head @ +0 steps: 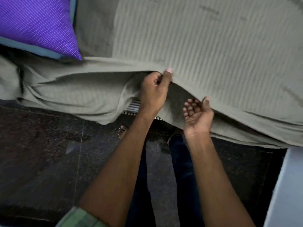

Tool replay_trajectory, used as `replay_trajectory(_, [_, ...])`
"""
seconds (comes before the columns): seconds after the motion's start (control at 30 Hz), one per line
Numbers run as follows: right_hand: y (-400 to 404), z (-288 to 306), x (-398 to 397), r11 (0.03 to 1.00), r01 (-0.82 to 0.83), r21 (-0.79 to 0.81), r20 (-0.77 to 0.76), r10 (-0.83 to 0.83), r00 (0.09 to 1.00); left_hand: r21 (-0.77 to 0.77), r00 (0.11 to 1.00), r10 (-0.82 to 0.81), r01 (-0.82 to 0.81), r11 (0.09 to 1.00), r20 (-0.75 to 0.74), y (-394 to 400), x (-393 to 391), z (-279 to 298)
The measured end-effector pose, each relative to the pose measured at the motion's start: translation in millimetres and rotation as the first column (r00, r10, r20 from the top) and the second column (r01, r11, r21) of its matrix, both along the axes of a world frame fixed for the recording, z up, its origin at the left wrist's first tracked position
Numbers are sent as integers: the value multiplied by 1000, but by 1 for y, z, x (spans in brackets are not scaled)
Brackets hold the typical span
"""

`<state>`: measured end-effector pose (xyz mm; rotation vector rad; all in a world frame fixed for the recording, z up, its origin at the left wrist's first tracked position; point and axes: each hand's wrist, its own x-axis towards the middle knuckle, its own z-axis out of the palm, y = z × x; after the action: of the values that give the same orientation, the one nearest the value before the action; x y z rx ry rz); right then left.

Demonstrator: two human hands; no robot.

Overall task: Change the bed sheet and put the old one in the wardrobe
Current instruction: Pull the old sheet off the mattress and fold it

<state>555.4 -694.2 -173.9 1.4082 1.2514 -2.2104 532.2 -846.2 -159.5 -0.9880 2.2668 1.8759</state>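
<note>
- Both hands work at the near edge of the bed, where the olive-green bed sheet [205,46] hangs over the side.
- Left hand [154,90] pinches a fold of the sheet's edge between thumb and curled fingers, thumb on top.
- Right hand [197,115] is palm up just beside it, fingers loosely curled and spread; its thumb tip touches the sheet's underside, and whether it grips cloth I cannot tell.
- Between and just below the hands the lifted edge bares a striped mattress [135,106].
- Beyond the hands the sheet lies spread with fine ribbed stripes; to the left of the left hand it bunches in loose folds down the bed's side.
- Far up and left of the hands a purple dotted pillow [37,25] rests on the bed.
- Below the hands is dark speckled floor [41,145], with the person's feet near the bed.
- Right of the right forearm stands a pale box-like edge [285,185]; its contents do not show.
</note>
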Motion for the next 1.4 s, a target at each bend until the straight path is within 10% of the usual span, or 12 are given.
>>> replay_trajectory(0.2, [-73, -44, 45, 729, -579, 365, 298, 498, 814, -383, 716, -464, 683, 622, 522, -69, 41, -49])
replay_trajectory(0.5, [-121, -50, -25, 202, -487, 849, 229, 691, 685, -720, 680, -683, 611, 328, 267, -142, 42, -56])
replay_trajectory(1.07, [-86, -88, -338, -280, -245, 928, 368, 786, 496, -805, 697, -695, 509, 304, 179, -104, -312, -76])
replay_trajectory(1.4, [-74, -97, -528, -349, -153, 925, 380, 862, 335, -827, 680, -704, 506, 246, 206, -111, -458, -105])
